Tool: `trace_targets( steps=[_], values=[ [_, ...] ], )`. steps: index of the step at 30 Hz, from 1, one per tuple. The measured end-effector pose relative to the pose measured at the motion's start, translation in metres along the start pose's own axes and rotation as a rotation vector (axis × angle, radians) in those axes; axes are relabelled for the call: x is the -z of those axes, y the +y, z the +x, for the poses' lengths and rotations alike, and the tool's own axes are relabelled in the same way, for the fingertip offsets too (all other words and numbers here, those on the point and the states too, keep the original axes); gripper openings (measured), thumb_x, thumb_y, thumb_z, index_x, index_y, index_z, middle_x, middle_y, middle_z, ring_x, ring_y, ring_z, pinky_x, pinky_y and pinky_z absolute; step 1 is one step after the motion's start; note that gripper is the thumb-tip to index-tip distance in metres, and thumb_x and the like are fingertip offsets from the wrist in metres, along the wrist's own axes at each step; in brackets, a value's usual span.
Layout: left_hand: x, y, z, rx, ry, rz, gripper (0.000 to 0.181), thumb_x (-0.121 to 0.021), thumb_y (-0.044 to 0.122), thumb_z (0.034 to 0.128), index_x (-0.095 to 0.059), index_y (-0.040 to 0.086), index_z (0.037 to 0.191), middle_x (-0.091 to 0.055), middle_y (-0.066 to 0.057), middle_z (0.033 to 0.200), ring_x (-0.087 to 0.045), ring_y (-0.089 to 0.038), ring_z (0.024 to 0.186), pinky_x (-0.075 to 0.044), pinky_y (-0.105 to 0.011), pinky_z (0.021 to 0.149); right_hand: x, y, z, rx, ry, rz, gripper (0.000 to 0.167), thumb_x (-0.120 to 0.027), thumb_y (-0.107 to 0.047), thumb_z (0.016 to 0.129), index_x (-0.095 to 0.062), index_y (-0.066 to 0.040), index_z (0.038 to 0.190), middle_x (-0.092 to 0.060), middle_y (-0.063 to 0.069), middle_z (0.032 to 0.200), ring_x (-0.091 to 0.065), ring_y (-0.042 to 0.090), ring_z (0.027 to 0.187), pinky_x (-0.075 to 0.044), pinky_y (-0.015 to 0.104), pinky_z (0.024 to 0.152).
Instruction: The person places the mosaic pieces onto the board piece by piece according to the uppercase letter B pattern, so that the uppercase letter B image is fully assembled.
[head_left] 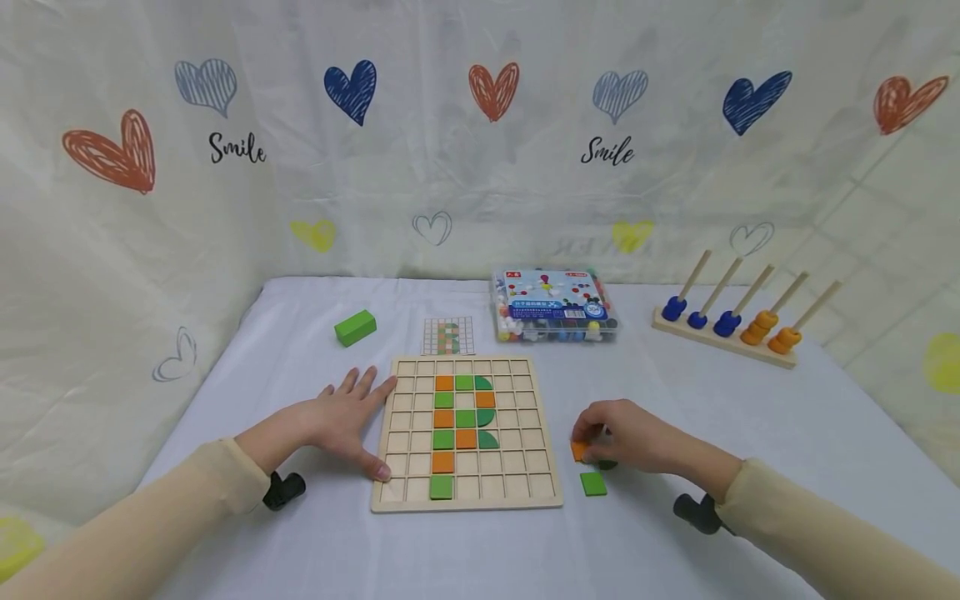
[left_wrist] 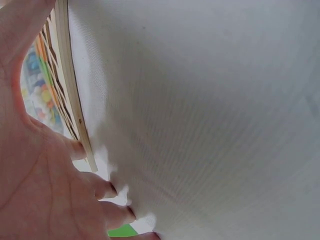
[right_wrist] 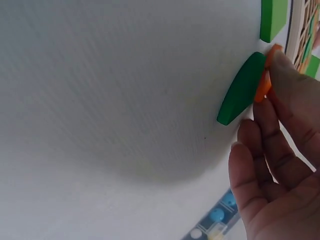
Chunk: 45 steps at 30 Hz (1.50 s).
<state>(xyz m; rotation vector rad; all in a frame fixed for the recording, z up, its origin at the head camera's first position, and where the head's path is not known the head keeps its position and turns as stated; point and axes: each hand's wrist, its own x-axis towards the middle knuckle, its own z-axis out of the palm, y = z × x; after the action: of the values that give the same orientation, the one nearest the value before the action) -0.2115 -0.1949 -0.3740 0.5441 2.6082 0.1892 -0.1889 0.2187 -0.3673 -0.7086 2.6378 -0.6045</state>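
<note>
A wooden grid board (head_left: 517, 483) lies flat on the table, with orange and green square tiles and dark green rounded tiles set in several of its cells. My left hand (head_left: 341, 419) spreads its fingers along the board's left side, with thumb and index finger touching the edge. To the right of the board, my right hand (head_left: 626, 435) pinches an orange tile (right_wrist: 263, 82) between thumb and fingers. Beside that tile lies a dark green rounded tile (right_wrist: 242, 90), partly hidden by the hand in the head view. A green square tile (head_left: 593, 483) lies just nearer.
Behind the board lies a printed pattern card (head_left: 448, 336). A green block (head_left: 355, 328) sits at the back left. Farther back stand a clear box of coloured pieces (head_left: 557, 307) and, to the right, a wooden peg rack (head_left: 723, 337) with blue and orange beads.
</note>
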Motion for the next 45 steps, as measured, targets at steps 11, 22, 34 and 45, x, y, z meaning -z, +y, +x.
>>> trace_targets(
  steps=[11,22,34,45],
  values=[
    [0.002,0.002,-0.002,-0.002,0.009,0.000,0.137,-0.084,0.070,0.0662,-0.014,0.005,0.164,-0.007,-0.033,0.168,-0.002,-0.060,0.152,-0.016,-0.079,0.114,0.000,-0.005,0.003,-0.073,0.025,-0.050,0.022,-0.084,-0.012,0.083,-0.075,-0.013,0.103,-0.067,-0.005,0.096,-0.059,0.011,0.089,-0.058,0.032,0.083],
    [0.002,0.002,-0.002,-0.001,0.005,-0.005,0.137,-0.084,0.070,0.0664,-0.013,0.005,0.164,-0.006,-0.033,0.168,-0.002,-0.061,0.152,-0.016,-0.079,0.115,-0.002,-0.013,0.006,-0.106,0.028,-0.137,0.019,-0.084,-0.015,0.085,-0.073,-0.011,0.100,-0.067,-0.004,0.094,-0.059,0.012,0.086,-0.058,0.032,0.083],
    [0.001,-0.001,0.000,-0.003,0.004,-0.010,0.138,-0.084,0.071,0.0659,-0.012,0.006,0.164,-0.004,-0.032,0.168,-0.002,-0.060,0.152,-0.015,-0.079,0.115,-0.016,-0.072,0.021,0.042,0.066,-0.063,0.017,-0.082,-0.017,0.087,-0.074,-0.012,0.101,-0.070,-0.008,0.092,-0.061,0.012,0.088,-0.058,0.031,0.084],
    [-0.001,-0.001,0.002,0.013,-0.005,-0.005,0.139,-0.082,0.074,0.0659,-0.010,0.007,0.165,-0.003,-0.030,0.169,-0.002,-0.058,0.154,-0.015,-0.077,0.117,-0.042,-0.113,0.038,0.170,-0.013,-0.084,0.017,-0.081,-0.019,0.088,-0.076,-0.010,0.101,-0.070,-0.007,0.092,-0.056,0.008,0.084,-0.053,0.023,0.079]
  ],
)
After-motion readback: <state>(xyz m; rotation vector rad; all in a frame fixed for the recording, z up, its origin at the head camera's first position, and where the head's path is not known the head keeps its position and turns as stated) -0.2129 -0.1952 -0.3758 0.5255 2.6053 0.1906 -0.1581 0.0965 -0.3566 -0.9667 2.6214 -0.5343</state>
